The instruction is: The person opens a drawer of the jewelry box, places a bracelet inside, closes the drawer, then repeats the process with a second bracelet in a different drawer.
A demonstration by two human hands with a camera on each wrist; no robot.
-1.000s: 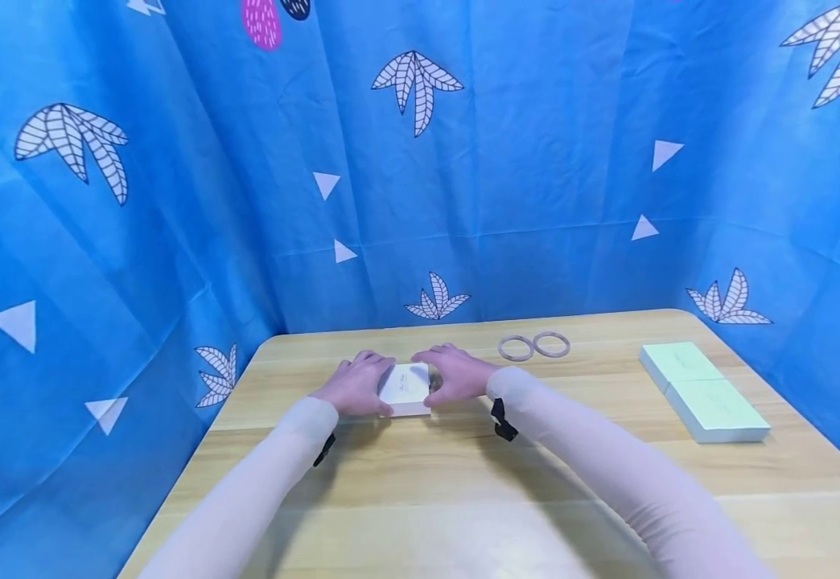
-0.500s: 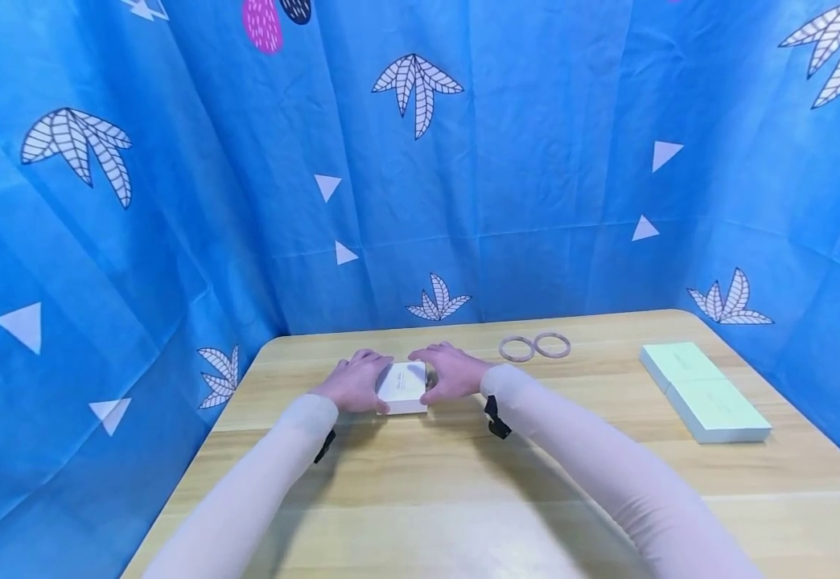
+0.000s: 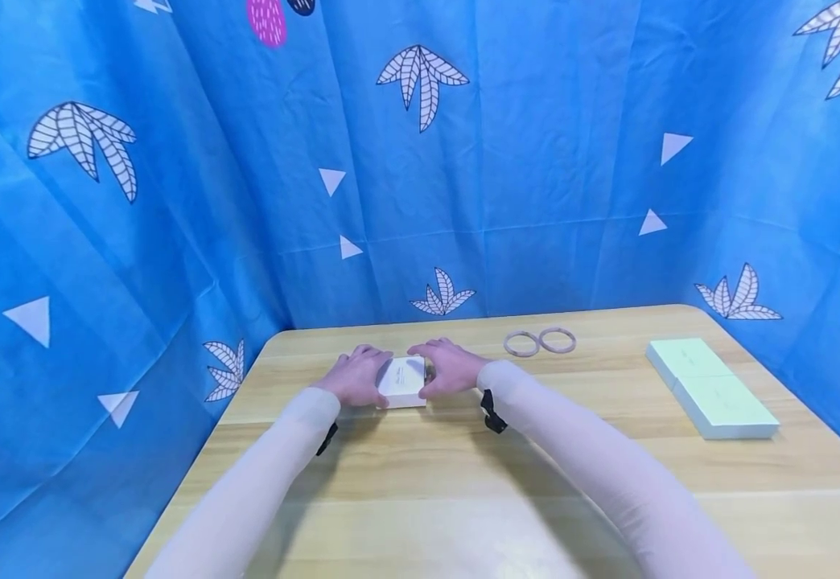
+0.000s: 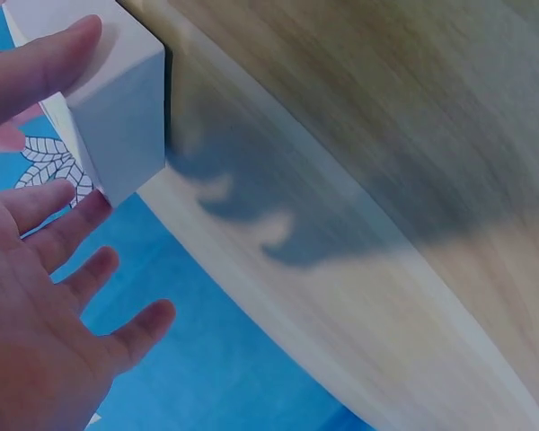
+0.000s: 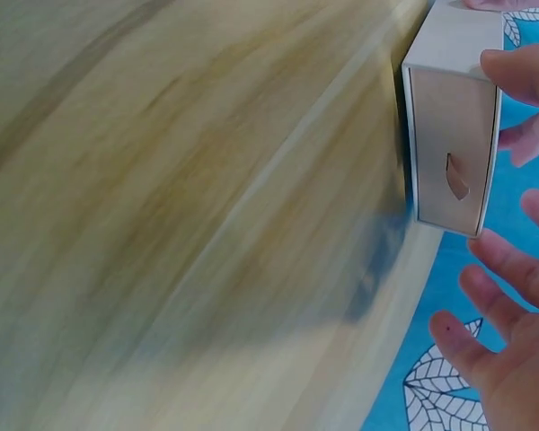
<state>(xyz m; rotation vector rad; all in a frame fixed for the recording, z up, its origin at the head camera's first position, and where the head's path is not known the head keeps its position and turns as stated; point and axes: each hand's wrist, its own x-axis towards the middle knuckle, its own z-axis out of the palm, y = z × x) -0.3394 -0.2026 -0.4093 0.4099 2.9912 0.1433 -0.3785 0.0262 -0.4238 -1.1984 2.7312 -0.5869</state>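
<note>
1. I see a blue curtain (image 3: pixel 550 145) walling the scene on the left, far and right sides, its cloth loosely rumpled and creased.
2. I can make out white leaf prints (image 3: pixel 429 100), pale triangles (image 3: pixel 331 178) and, near the top, a pink oval (image 3: pixel 268 22).
3. I'm viewing a light wood-grain table (image 3: pixel 405 474) with rounded far corners.
4. Bright glare (image 3: pixel 485 547) whitens its near surface.

You're in a curtained-off workspace: patterned blue cloth (image 3: pixel 550 153) hangs from ten round to two o'clock, behind your wood-grain surface (image 3: pixel 420 490).
</note>
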